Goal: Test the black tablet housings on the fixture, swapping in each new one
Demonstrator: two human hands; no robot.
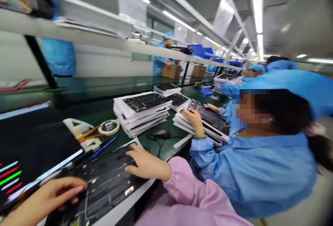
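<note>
A flat black panel (110,181), with thin metal strips and small gold-coloured patches, lies in front of me on white sheets. My right hand (145,163), in a pink sleeve, rests on its far right part with fingers spread. Over the panel's left side, my left hand (56,194) has its fingers curled together; whatever may be between them is hidden. A screen (33,149) with coloured bars stands just beyond my left hand. Between the screen and the stacks lie a blue pen (105,146) and a tape roll (109,127).
Stacked black panels with white sheets (145,118) stand ahead on the green bench. A computer mouse (160,133) and its cable lie right of them. Close on my right, a co-worker in blue (249,170) handles another panel stack (208,118). A shelf rail (161,50) crosses above the bench.
</note>
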